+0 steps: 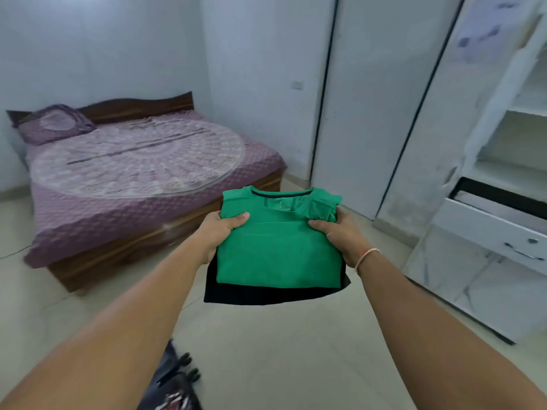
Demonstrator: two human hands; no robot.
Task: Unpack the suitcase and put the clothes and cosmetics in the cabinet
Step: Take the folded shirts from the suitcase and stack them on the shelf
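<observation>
Head view: left hand (220,232) and right hand (337,232) grip opposite edges of a folded green shirt (278,247), thumbs on top and fingers hidden beneath, with a black garment (266,295) stacked under it. The level two-handed hold likely keeps the folds intact. The stack is in mid-air above the floor (266,350), the suitcase (174,380) low behind it. The cabinet (503,161) stands right, its open drawer (488,229) jutting toward the approach. A bed (133,173) lies left, well apart.

No readable text, labels, brands or numbers anywhere; frame motion-blurred.
</observation>
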